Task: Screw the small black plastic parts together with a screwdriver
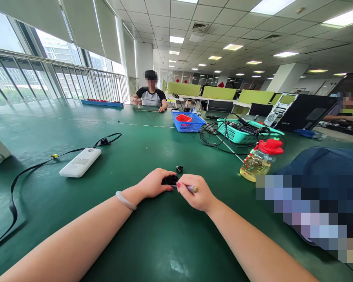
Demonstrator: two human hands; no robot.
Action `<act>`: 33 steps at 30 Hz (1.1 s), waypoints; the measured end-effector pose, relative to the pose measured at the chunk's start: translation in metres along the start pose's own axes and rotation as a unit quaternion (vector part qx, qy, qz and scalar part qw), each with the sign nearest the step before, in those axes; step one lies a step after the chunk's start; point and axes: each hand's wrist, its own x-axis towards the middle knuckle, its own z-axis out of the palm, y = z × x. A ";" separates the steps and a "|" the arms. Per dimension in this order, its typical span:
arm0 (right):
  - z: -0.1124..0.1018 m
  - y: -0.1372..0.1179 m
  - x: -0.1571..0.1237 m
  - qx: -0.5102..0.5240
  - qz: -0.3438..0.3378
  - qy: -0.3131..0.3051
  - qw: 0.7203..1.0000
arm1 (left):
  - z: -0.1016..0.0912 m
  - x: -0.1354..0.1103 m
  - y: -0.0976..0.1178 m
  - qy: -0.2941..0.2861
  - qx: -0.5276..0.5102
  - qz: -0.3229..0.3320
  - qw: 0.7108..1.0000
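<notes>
My left hand (155, 183), with a pale bangle (126, 200) on its wrist, grips a small black part (170, 180) against the green table. Its fingers curl around the part's left side, and its exact kind cannot be made out. In my right hand (197, 192) is a slim pen-like tool (191, 188) with a purplish shaft and a yellowish end. The tool's thin tip points left at the black part; whether it touches is unclear. Just beyond both hands lies a little cluster of black pieces (179, 169).
Left on the green table (129, 243) are a white power bank (80, 162) and a black strap (13, 203). Blue (188, 124) and teal (238, 135) baskets, loose cables, a red-lidded bottle (257, 164) and a dark bag (320, 164) are ahead and right. A person (150, 96) sits opposite.
</notes>
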 end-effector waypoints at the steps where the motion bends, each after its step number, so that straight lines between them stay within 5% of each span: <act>1: 0.003 -0.003 0.000 -0.026 -0.017 -0.016 0.999 | 0.000 0.000 0.000 0.002 -0.002 0.003 1.000; 7: 0.013 -0.001 0.004 -0.002 0.035 -0.002 0.999 | 0.000 0.000 0.000 0.004 -0.009 0.012 1.000; 11: 0.007 0.019 0.005 0.172 0.162 0.085 0.968 | -0.002 0.000 0.002 -0.001 0.003 -0.001 1.000; 15: -0.002 0.031 0.003 0.243 0.192 0.193 0.931 | -0.004 -0.001 0.004 -0.008 0.002 -0.012 1.000; 20: -0.004 0.022 0.002 0.105 0.128 0.105 0.981 | -0.002 -0.001 0.003 0.001 -0.008 -0.011 1.000; 25: 0.002 0.020 0.003 0.086 0.132 0.022 0.987 | 0.000 -0.002 0.000 0.001 -0.005 0.010 1.000; 30: 0.003 0.031 0.003 0.183 0.169 0.060 0.967 | -0.001 -0.004 0.004 0.035 0.014 0.047 0.998; 33: 0.000 0.042 0.005 0.293 0.191 0.179 0.919 | -0.002 -0.005 0.009 0.065 0.029 0.091 0.993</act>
